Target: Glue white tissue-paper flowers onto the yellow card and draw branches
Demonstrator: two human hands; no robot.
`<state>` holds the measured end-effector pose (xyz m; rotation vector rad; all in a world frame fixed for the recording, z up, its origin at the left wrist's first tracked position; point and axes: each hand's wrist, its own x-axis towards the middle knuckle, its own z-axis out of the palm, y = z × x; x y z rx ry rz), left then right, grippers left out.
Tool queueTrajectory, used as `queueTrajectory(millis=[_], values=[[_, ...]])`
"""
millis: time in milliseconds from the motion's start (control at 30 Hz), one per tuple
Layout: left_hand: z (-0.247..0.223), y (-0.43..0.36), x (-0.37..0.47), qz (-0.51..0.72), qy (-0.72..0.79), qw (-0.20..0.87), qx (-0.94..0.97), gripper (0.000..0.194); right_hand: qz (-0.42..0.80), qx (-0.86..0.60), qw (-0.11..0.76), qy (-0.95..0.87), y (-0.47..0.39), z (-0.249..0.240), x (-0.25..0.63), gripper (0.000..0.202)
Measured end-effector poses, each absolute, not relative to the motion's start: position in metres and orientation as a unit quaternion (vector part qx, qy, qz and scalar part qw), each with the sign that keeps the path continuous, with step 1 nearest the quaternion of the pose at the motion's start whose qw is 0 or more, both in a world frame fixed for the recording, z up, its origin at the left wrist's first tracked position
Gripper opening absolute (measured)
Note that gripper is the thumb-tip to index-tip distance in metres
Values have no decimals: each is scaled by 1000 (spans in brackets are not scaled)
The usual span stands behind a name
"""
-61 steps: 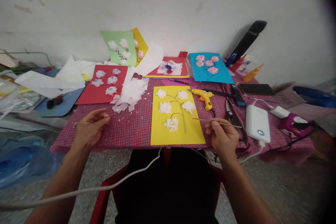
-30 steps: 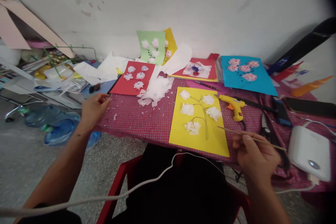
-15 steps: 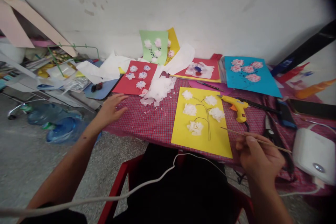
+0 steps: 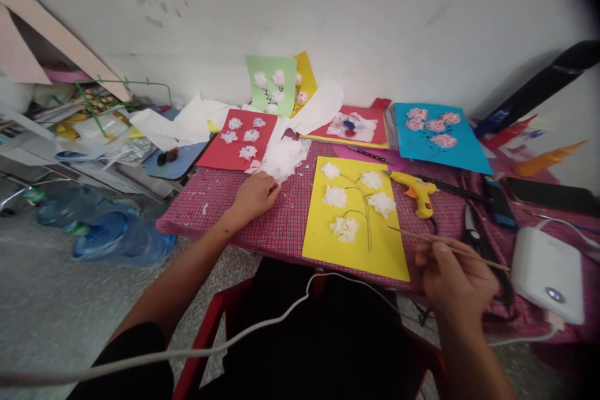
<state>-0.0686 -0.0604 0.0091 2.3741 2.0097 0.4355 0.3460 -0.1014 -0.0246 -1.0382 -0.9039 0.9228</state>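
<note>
My right hand (image 4: 457,275) grips a thin wooden stick (image 4: 422,239), its tip pointing left over the lower right of a yellow sheet (image 4: 312,237). Several white crumpled-paper flowers (image 4: 344,228) sit on that sheet around a drawn stem with branches. My left hand (image 4: 255,197) is closed, its fingertips at the near edge of a pile of torn white tissue paper (image 4: 285,156). Whatever those fingers may hold is too small or hidden to make out. A yellow glue gun (image 4: 419,190) lies just right of the yellow sheet.
Behind stand flower cards on red (image 4: 220,153), green (image 4: 255,103) and blue paper (image 4: 469,153). Scissors (image 4: 473,231), a cutter (image 4: 499,203), a phone (image 4: 553,197) and a white power bank (image 4: 546,269) lie at right. A white cable (image 4: 262,328) crosses my lap.
My left hand has moved right, from over the table's left side to the tissue pile, and its spread fingers have closed. My right hand still holds the stick in nearly the same place.
</note>
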Motion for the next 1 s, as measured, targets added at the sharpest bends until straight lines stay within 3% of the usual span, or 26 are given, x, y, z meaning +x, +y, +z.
queueTrajectory(millis=[167, 333, 467, 633, 1000], values=[[10, -67, -73, 259, 668, 81, 693, 22, 413, -460, 676, -401, -102, -25, 346, 20], [19, -84, -73, 465, 649, 379, 468, 25, 417, -450, 684, -395, -98, -22, 349, 16], [28, -94, -56, 511, 573, 532, 356, 34, 409, -453, 676, -414, -101, -5, 348, 16], [29, -99, -26, 495, 554, 569, 352, 34, 339, -487, 620, -514, -122, 19, 328, 15], [13, -105, 25, 425, 539, 535, 492, 21, 357, -465, 546, -599, -149, 16, 302, 16]])
